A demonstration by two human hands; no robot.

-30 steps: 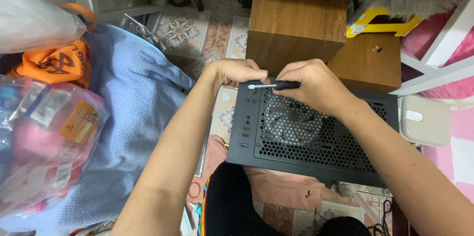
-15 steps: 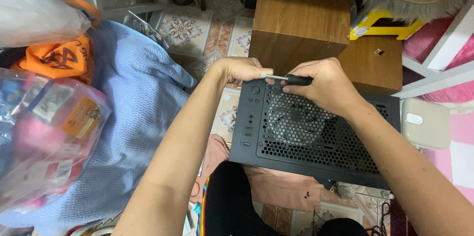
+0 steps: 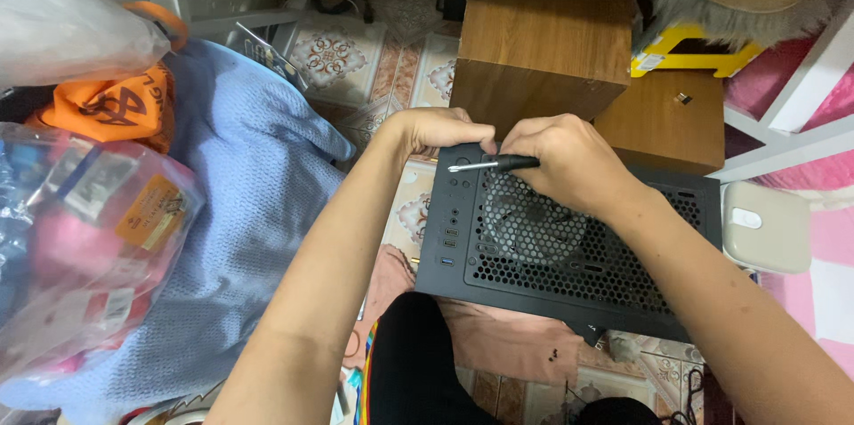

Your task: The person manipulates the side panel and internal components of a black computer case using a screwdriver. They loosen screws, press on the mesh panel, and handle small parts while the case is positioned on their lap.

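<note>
On the person's lap, above a patterned tile floor (image 3: 405, 29), lies a black computer case (image 3: 534, 256), its perforated mesh panel facing up with a round fan visible beneath the holes and a row of small ports along its left edge. The right hand (image 3: 569, 162) is clenched around the black handle of a screwdriver (image 3: 494, 163), whose bright metal shaft lies nearly level and points left across the far left corner of the case. The left hand (image 3: 440, 131) rests curled at that same corner, fingertips just beside the shaft's tip; whether it pinches anything cannot be told. Both forearms reach in from the lower edge of the view. Just beyond the case stands a brown wooden box (image 3: 543, 29), with a lower wooden block (image 3: 667, 122) to its right. A pale grey device (image 3: 765, 227) sits beside the case's right end. To the left lie a blue knitted blanket (image 3: 236, 211), an orange cloth (image 3: 107, 105) and a clear plastic bag (image 3: 84, 247) of mixed packets.
</note>
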